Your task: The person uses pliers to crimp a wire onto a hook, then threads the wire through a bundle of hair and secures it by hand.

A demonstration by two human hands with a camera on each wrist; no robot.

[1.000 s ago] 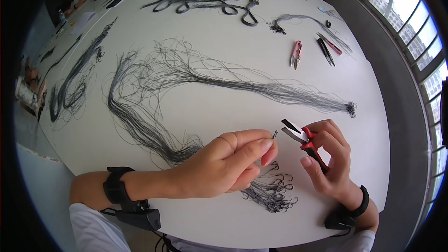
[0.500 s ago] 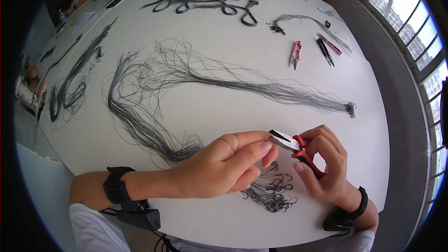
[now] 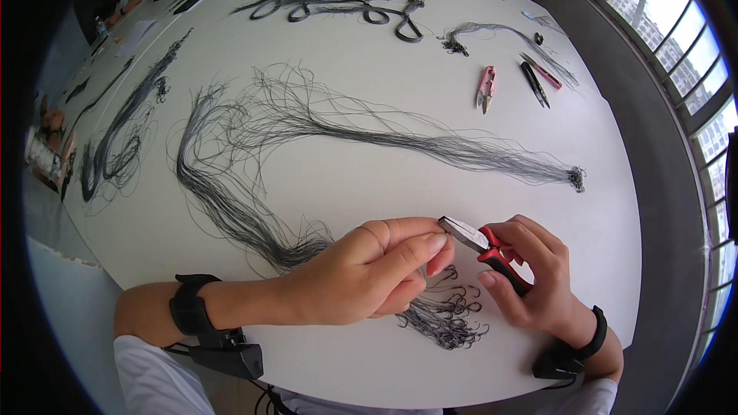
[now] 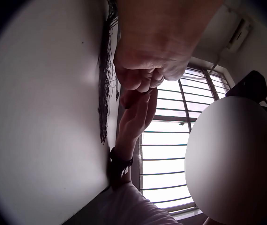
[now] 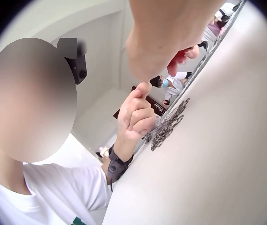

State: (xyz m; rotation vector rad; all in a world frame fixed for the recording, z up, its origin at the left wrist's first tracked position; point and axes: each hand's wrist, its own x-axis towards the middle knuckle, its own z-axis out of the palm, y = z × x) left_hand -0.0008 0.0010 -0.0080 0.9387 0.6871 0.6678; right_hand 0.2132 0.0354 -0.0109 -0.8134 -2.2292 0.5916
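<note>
Head view, lower right of centre: left hand (image 3: 377, 267) pinches a small dark piece, right hand (image 3: 538, 265) grips red-handled pliers (image 3: 469, 236) with the tips at the left fingertips; hooks (image 3: 446, 321) lie below on the surface (image 3: 338, 365). Judged risk: nipped skin or a slipped piece, caused by metal working so near the pinch. Versus 1.0 s ago: pliers stood apart, gaping, piece visible; now jaws look nearer together, piece hidden.

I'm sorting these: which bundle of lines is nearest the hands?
The bundle passing beneath the left hand, its hooks spread beside it; the other bundles lie farther off.
</note>
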